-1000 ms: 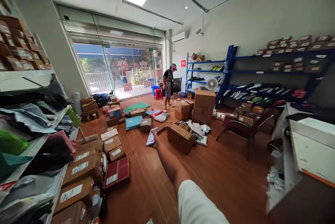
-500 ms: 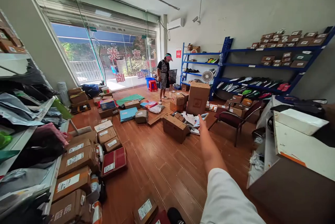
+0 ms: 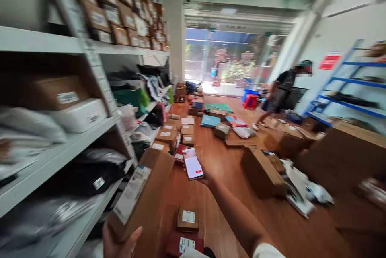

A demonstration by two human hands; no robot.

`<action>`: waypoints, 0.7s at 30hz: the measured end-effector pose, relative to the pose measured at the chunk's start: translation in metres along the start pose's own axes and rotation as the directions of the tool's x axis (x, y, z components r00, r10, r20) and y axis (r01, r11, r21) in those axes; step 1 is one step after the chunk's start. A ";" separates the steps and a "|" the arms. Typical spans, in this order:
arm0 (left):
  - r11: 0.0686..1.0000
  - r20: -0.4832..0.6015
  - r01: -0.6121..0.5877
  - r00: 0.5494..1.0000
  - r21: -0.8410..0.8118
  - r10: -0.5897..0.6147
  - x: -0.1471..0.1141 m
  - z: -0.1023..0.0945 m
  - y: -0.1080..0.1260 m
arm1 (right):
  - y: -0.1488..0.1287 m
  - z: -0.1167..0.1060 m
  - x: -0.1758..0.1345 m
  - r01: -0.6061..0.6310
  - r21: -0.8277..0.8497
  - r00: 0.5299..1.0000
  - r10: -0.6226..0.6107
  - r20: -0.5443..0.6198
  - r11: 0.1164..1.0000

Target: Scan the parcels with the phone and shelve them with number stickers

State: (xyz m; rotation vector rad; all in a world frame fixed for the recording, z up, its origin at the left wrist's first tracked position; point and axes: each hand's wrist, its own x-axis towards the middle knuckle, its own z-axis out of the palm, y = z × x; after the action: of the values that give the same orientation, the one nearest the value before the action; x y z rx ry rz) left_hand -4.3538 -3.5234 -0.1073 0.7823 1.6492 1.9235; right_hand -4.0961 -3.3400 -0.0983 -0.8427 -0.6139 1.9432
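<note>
My left hand point(image 3: 122, 240) grips the near end of a long brown cardboard box point(image 3: 153, 189), thumb on its side. A white label point(image 3: 132, 195) runs along the box's upper left face. In my right hand point(image 3: 202, 174) is a smartphone point(image 3: 193, 165), its lit screen facing me with a small red button near the bottom. The phone is held just right of the box, apart from it. Below, a small labelled carton point(image 3: 187, 218) and a dark red box point(image 3: 184, 243) are on the wooden floor near my feet.
White shelves point(image 3: 99, 129) with cartons and bagged parcels line the left side. Labelled boxes point(image 3: 169, 134) stand along them on the floor. An open carton point(image 3: 265, 171) with papers and bags is at the right. Farther back, a person point(image 3: 282, 89) bends beside a red stool point(image 3: 250, 101).
My view has swung left towards the shelves. The cardboard box in my left hand has come into sight. The phone's screen now faces me. The other person has bent over.
</note>
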 end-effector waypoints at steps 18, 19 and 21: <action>0.870 -0.540 -0.332 0.686 0.365 0.488 -0.048 0.001 0.002 | 0.015 0.084 -0.093 -0.418 -0.060 0.616 0.331 0.715 0.906; 0.897 -0.573 -0.302 0.693 0.322 0.438 -0.051 -0.006 0.002 | 0.020 0.088 -0.097 -0.428 -0.068 0.609 0.343 0.715 0.901; 0.931 -0.625 -0.268 0.690 0.247 0.364 -0.055 -0.022 0.001 | 0.026 0.098 -0.106 -0.405 -0.096 0.622 0.351 0.700 0.909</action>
State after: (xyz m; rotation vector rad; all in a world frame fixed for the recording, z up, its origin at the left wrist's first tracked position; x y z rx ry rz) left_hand -4.3299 -3.5768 -0.1148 0.4610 2.1904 2.5675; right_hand -4.1469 -3.4540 -0.0202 -0.1244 -0.8457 2.6910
